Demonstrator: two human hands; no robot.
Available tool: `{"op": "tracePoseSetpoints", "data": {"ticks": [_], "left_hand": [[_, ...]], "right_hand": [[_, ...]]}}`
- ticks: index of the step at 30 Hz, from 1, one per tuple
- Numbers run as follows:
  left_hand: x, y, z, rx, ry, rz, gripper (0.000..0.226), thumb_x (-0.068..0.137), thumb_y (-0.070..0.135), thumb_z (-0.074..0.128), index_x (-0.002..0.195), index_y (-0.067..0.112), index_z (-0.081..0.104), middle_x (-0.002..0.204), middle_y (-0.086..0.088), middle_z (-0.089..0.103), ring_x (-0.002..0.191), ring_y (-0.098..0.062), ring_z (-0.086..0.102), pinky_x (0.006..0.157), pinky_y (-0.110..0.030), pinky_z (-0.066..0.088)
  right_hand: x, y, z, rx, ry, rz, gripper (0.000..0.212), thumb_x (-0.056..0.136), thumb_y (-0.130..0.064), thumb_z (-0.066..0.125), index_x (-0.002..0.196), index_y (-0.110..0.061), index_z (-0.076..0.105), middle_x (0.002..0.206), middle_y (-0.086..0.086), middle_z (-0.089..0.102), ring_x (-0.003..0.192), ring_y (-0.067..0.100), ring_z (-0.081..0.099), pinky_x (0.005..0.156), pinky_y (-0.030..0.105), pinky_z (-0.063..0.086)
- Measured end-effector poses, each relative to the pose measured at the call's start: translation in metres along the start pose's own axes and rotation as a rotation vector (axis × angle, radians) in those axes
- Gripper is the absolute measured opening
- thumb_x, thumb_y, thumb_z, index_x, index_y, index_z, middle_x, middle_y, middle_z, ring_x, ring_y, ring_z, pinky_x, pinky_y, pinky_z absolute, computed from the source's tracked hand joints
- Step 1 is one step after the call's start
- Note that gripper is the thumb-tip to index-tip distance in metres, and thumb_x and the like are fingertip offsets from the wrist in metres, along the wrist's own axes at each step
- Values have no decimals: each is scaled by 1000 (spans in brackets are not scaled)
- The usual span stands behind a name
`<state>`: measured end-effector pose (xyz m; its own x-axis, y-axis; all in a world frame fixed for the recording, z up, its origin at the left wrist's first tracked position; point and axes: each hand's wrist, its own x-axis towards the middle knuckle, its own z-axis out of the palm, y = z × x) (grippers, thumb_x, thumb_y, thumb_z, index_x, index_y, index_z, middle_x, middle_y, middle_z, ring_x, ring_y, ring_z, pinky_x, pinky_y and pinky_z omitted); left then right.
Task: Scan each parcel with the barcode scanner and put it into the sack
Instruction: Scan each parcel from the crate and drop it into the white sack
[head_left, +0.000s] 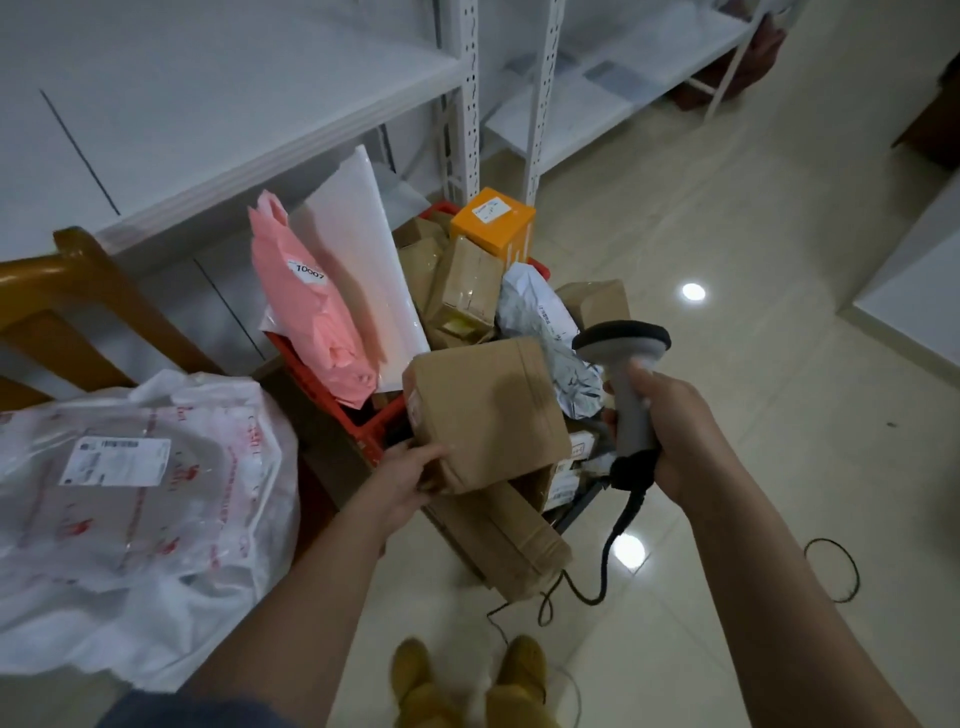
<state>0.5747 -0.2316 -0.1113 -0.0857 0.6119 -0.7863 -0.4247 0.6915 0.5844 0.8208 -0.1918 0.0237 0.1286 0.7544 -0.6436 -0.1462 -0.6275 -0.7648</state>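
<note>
Two hands grip: left hand (402, 480) the tilted cardboard parcel (485, 413), right hand (685, 441) the upright scanner (626, 379).

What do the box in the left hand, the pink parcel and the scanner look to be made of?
Box: matte brown corrugated cardboard, judging by the folded flaps and tape seam. Pink parcel: thin, wrinkled plastic mailer with a slight sheen. Scanner: smooth grey hard plastic, probably, with a black head rim.
</note>
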Motion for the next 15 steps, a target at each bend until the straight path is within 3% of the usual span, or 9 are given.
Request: {"op": "tracePoseSetpoints", "data": {"ticks": [2,5,8,9,11,13,15], "left_hand": [[-12,14,0,58,-19,74,61,84,6,71,139,12,47,128,-11,61,112,-32,60,95,-49,52],[-33,37,0,214,23,263,64,77,6,79,131,19,47,124,-3,59,112,-26,59,95,-48,53],[-54,57,-1,422,44,535,67,73,10,84,125,25,45,112,11,54,100,-4,56,70,-13,54],[-58,63,-1,498,61,638,69,71,11,85,124,26,43,114,11,51,99,1,52,67,-5,49],[-64,72,-1,658,143,849,75,69,15,87,127,28,41,124,7,44,107,0,46,76,1,42],[-67,78,0,806,244,1039,79,67,19,88,130,29,41,130,6,38,119,-4,39,95,-8,39],[-69,82,1,954,315,1211,80,67,19,88,132,28,42,133,2,35,127,-13,38,106,-29,43]], "right_hand": [[-1,1,3,53,4,1,36,101,-32,54,125,-6,57,108,13,61,72,18,60,50,24,51],[-4,-4,8,97,5,-3,38,97,-32,59,126,-8,58,103,13,63,74,19,60,59,29,54],[-4,-14,16,83,42,5,53,92,-37,66,135,-8,52,112,14,64,89,25,63,74,39,57],[-4,-18,19,78,45,4,59,90,-39,68,136,-7,50,113,14,65,90,26,65,71,38,56],[-6,-22,24,75,41,3,64,88,-41,72,136,-6,50,109,16,66,86,24,67,62,34,54],[-8,-25,29,92,25,0,58,86,-41,74,128,-5,55,104,17,67,78,21,65,52,29,55],[-11,-26,36,73,-1,7,55,83,-45,76,120,-6,60,106,17,67,80,21,67,54,29,56]]}}
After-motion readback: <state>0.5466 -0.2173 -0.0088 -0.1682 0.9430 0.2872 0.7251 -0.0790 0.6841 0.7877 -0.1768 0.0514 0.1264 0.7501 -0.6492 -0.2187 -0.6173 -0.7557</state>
